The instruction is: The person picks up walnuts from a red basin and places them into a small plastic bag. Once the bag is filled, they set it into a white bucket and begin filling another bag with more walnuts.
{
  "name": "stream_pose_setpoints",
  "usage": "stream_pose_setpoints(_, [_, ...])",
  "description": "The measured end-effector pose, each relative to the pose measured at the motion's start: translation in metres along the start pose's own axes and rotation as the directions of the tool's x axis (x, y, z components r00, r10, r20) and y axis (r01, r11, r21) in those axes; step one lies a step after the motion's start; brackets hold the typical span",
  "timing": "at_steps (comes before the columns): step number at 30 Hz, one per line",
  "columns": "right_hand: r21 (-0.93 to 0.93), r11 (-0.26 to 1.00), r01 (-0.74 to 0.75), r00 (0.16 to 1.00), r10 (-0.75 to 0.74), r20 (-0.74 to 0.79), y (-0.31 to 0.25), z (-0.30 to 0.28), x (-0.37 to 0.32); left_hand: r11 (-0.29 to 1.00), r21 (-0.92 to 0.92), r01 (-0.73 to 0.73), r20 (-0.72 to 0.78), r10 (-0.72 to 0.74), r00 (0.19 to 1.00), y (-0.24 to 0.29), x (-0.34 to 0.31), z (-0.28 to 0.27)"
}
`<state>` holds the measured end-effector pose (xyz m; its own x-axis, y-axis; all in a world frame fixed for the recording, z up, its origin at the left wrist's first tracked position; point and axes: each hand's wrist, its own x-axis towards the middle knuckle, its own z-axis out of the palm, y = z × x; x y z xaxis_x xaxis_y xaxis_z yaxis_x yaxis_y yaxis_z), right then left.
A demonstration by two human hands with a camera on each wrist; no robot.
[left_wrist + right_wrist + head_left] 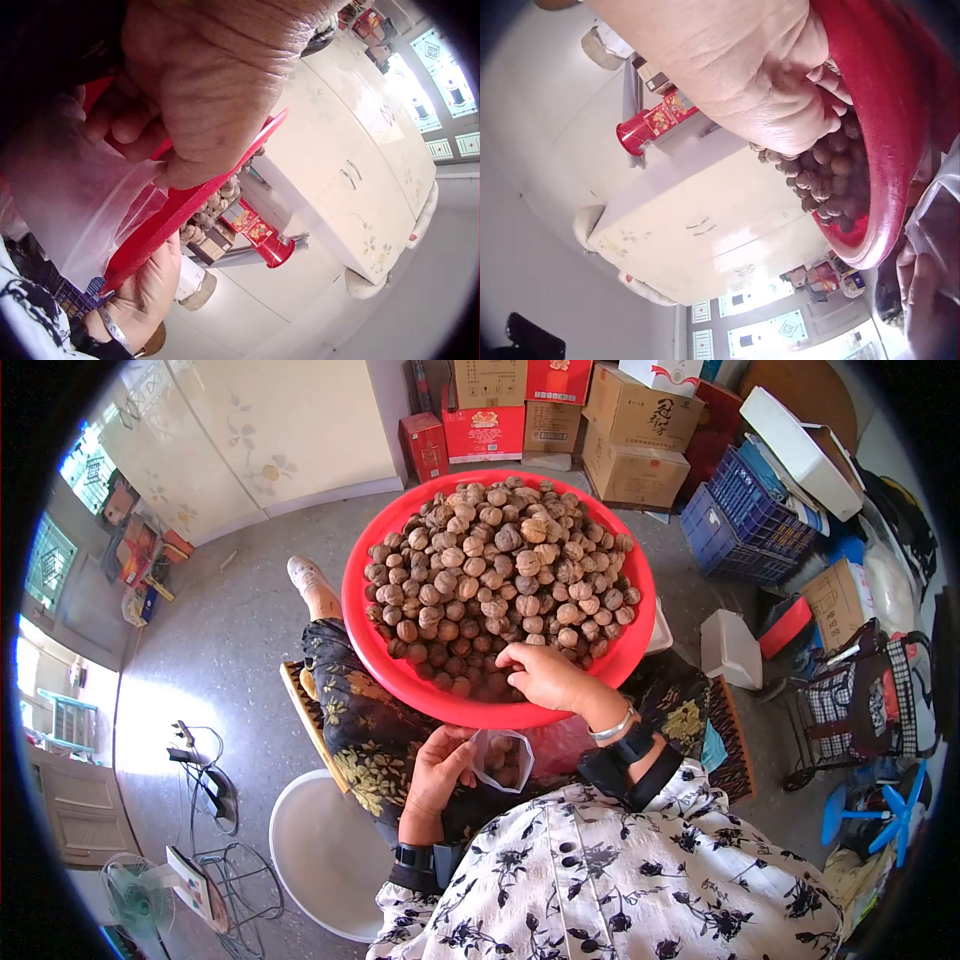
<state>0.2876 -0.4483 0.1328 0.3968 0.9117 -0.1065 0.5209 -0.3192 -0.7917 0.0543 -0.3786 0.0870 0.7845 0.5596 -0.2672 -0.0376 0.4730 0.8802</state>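
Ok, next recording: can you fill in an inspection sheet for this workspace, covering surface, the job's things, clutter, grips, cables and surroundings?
Surface: grey floor; what supports the red basin is hidden.
Job's things: basin heaped with walnuts; plastic bag below its near rim, some walnuts inside.
Clutter: cardboard boxes stacked ahead, blue crates ahead to the right, white tub on the floor at left.
Left grip: left hand holds the bag's edge.
Right grip: right hand reaches into the basin, fingers at the walnuts; cannot tell whether it holds one.
Cables: dark cables on the floor at left.
Surroundings: pale cabinet ahead to the left; green fan at near left.
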Motion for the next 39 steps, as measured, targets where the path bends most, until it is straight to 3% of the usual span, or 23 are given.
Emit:
stream_pose_setpoints(2, [-0.123,0.967,0.222,0.974,-0.213,0.08,0.007,0.006,0.005,1.0,0.006,0.004,0.013,-0.004,1.0,0.0,0.0,-0.001])
stream_pose_setpoints(8, [-0.203,0.938,0.282,0.952,-0.249,0.176,0.005,0.004,0.01,1.0,0.02,0.007,0.026,-0.008,1.0,-0.002,0.001,-0.003])
stream_pose_setpoints(9, [-0.203,0.938,0.282,0.952,-0.248,0.176,0.004,0.004,0.01,1.0,0.019,0.007,0.026,-0.008,1.0,-0.002,0.001,-0.003])
stream_pose_setpoints(11, [-0.347,0.927,0.144,0.967,-0.056,0.25,0.0,0.005,0.009,1.0,0.01,0.008,0.025,-0.008,1.0,-0.001,0.0,-0.002])
stream_pose_setpoints(21, [-0.247,0.96,0.13,0.964,-0.064,0.259,-0.007,0.0,0.012,1.0,0.009,0.02,0.021,-0.02,1.0,-0.001,-0.001,-0.002])
stream_pose_setpoints(27, [-0.152,0.985,0.075,0.936,-0.017,0.351,-0.003,0.002,0.015,0.999,0.025,0.022,0.022,-0.022,1.0,-0.002,0.0,-0.003])
stream_pose_setpoints(29, [-0.159,0.952,0.26,0.953,-0.227,0.202,0.008,0.011,0.016,1.0,0.016,0.018,0.025,-0.019,1.0,-0.002,0.0,-0.003])
stream_pose_setpoints(30, [-0.159,0.952,0.26,0.953,-0.226,0.202,0.01,0.011,0.017,1.0,0.017,0.019,0.025,-0.019,0.999,-0.003,0.0,-0.003])
stream_pose_setpoints(33, [-0.248,0.946,0.211,0.947,-0.134,0.294,0.012,0.009,0.018,1.0,0.009,0.014,0.033,-0.015,0.999,-0.003,0.0,-0.004])
stream_pose_setpoints(35, [-0.155,0.975,0.158,0.938,-0.1,0.331,0.01,0.007,0.02,1.0,0.008,0.022,0.014,-0.022,1.0,-0.001,-0.001,-0.001])
stream_pose_setpoints(39, [-0.142,0.988,0.063,0.935,-0.009,0.355,0.004,0.002,0.018,1.0,0.011,0.019,0.019,-0.02,1.0,0.0,-0.001,-0.001])
